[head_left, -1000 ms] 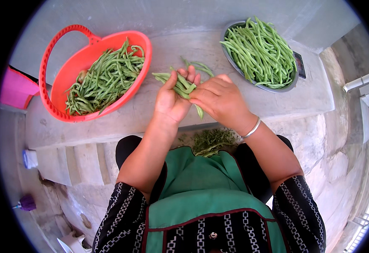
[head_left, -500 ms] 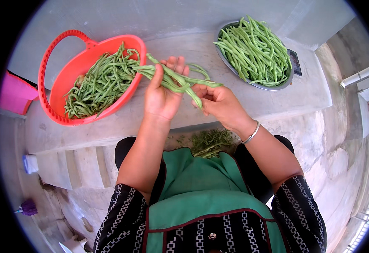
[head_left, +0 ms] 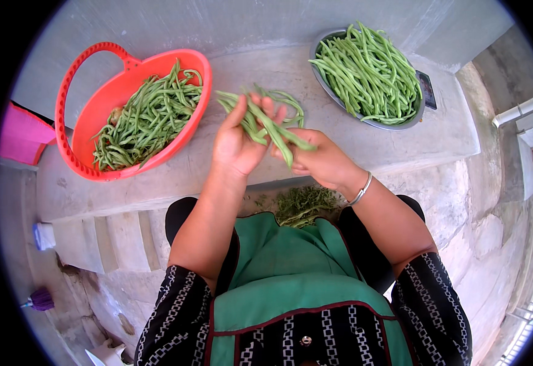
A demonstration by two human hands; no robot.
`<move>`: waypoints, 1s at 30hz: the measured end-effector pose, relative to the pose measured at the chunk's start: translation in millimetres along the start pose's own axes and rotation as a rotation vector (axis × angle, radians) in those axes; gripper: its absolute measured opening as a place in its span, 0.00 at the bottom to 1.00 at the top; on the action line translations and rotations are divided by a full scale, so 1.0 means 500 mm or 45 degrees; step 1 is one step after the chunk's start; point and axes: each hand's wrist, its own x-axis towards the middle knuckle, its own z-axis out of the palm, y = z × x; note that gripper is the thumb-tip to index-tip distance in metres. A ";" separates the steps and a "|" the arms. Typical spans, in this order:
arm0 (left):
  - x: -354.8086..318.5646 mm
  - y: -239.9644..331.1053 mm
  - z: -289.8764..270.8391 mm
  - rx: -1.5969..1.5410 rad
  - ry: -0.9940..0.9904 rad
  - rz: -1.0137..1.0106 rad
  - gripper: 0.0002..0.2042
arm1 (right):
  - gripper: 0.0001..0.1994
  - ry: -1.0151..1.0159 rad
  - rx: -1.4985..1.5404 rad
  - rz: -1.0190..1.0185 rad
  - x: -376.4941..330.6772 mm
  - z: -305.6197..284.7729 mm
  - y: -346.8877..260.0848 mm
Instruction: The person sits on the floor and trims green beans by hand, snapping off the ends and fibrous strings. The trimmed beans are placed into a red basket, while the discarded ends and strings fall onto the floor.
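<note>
A few green beans (head_left: 264,119) lie across my left hand (head_left: 233,145), which curls round them with the thumb on the near side. My right hand (head_left: 330,161), with a silver bangle at the wrist, is closed by the lower right ends of these beans. Its fingertips are partly hidden and smeared by motion, but they seem to pinch a bean. Just beyond my hands, several loose beans (head_left: 297,105) rest on the concrete ledge (head_left: 248,67). To the left, a red plastic basket (head_left: 89,110) with a raised handle holds a tangled heap of beans.
A grey bowl (head_left: 394,127) piled high with long beans stands at the far right. A dark flat phone-like thing (head_left: 426,91) lies beside it. Below the ledge, between my knees, is a heap of green scraps (head_left: 306,206). A purple brush head (head_left: 41,299) shows at lower left.
The beans in my left hand have shifted slightly and turned, their tips now further from the basket. My right hand has moved a little downward and stays near their ends.
</note>
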 end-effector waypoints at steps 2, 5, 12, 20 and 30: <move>0.001 0.013 0.028 0.124 0.052 0.180 0.09 | 0.07 0.000 0.382 0.193 0.000 -0.032 -0.002; -0.006 0.029 0.060 0.516 0.198 0.539 0.07 | 0.14 0.069 0.326 0.144 -0.006 -0.031 0.001; -0.017 0.012 0.082 0.715 0.165 0.663 0.08 | 0.14 0.221 -0.097 0.122 -0.003 0.004 0.007; -0.009 0.037 0.047 0.393 0.226 0.389 0.07 | 0.10 0.164 -0.683 -0.371 -0.014 0.016 0.015; -0.014 0.073 0.037 0.057 -0.014 0.159 0.09 | 0.14 0.038 0.216 0.225 -0.034 -0.012 0.015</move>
